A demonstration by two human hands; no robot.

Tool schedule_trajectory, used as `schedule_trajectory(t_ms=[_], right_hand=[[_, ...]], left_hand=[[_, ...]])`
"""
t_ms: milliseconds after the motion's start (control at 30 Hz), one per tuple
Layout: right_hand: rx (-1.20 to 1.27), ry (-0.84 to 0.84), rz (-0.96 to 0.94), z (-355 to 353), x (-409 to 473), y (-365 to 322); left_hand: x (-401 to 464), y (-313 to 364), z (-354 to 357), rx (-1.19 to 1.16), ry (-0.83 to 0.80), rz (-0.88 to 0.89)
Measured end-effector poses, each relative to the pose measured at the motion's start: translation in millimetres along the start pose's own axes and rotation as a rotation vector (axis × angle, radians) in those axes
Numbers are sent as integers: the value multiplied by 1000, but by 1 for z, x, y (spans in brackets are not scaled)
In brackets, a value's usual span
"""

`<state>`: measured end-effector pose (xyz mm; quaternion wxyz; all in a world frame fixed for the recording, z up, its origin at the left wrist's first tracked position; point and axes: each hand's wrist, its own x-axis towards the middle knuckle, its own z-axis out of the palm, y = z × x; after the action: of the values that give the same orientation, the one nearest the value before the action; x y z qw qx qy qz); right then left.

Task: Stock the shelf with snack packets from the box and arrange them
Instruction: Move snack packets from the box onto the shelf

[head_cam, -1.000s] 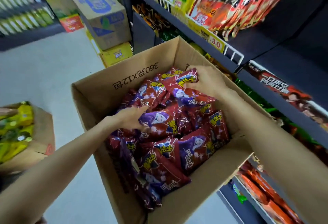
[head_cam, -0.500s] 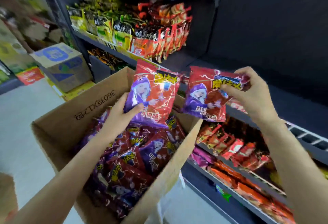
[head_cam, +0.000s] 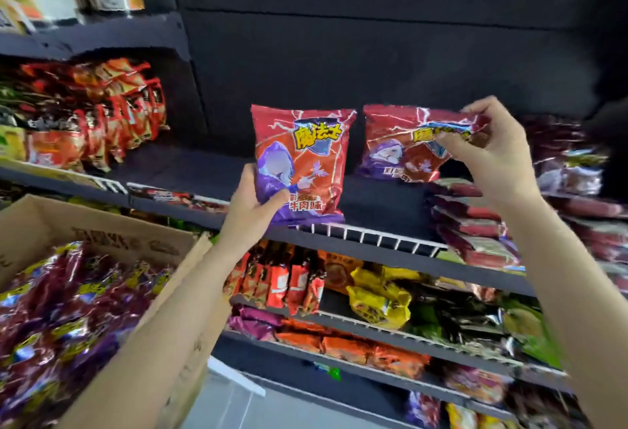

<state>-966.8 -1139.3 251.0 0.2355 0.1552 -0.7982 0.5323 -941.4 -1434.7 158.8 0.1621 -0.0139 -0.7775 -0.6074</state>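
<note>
Dark shelving unit (head_cam: 373, 245) fills the view, several tiers, white wire rail along the middle tier's front edge. Cardboard box (head_cam: 176, 320) at lower left, open, full of red-and-purple snack packets (head_cam: 68, 309). Stack of flat red packets (head_cam: 475, 224) lies on the middle tier at right, more behind it, blurred. Row of red-black packets (head_cam: 112, 116) stands upright at the tier's left end. Lower tiers hold orange, yellow and green packs. Left hand (head_cam: 251, 204) grips one red packet (head_cam: 302, 163) by its lower left corner, upright, over the rail. Right hand (head_cam: 492, 153) pinches a second red packet (head_cam: 401, 143) by its top right corner, above the stack; cannot tell whether it touches the stack.
</note>
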Motion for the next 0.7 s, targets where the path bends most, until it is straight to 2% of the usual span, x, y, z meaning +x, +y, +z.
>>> schedule_trajectory(t_ms=[233, 367, 433, 600, 700], right_hand=[[-233, -51, -35, -60, 45, 75], [-412, -211, -45, -73, 64, 110], [-579, -311, -85, -80, 70, 125], [-1271, -535, -87, -95, 74, 135], [-1368, -596, -47, -96, 71, 134]], left_hand=[[46, 10, 97, -20, -51, 41], [83, 9, 131, -57, -167, 60], [103, 9, 149, -45, -218, 100], [150, 7, 197, 162, -224, 268], [167, 5, 233, 235, -244, 325]])
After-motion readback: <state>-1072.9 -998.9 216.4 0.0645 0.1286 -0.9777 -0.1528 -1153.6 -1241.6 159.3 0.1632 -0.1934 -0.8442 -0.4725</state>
